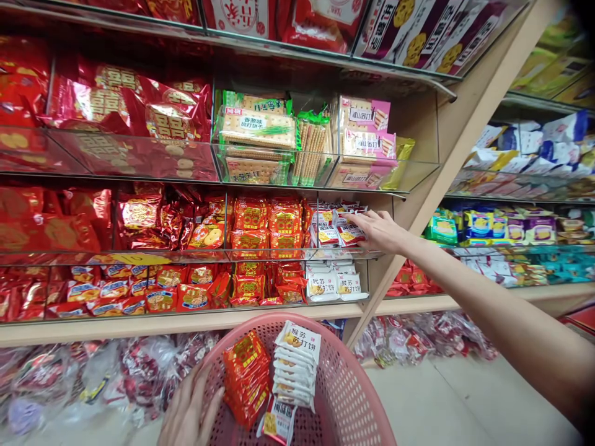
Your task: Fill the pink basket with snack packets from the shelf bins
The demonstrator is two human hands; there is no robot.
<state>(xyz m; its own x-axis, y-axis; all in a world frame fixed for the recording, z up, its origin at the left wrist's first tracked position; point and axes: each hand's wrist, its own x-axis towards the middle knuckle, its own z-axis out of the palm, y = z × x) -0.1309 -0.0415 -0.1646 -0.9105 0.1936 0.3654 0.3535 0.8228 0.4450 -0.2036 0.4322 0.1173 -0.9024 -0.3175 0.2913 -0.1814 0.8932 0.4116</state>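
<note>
My right hand (379,230) reaches into the right end of a clear-fronted shelf bin and rests on small white-and-red snack packets (335,230); its fingers are curled over them. My left hand (188,414) grips the left rim of a pink perforated plastic basket (353,396) at the bottom of the view. Inside the basket lie a row of orange-red snack packets (246,375), a row of white packets (295,365) and one loose white-red packet (277,422).
Shelves of red and orange snack bags (139,217) fill the left. Green and pink cracker packs (302,139) sit above. White packets (332,285) sit in the bin below my right hand. More shelving (525,229) stands to the right, with bagged goods (418,337) on the floor.
</note>
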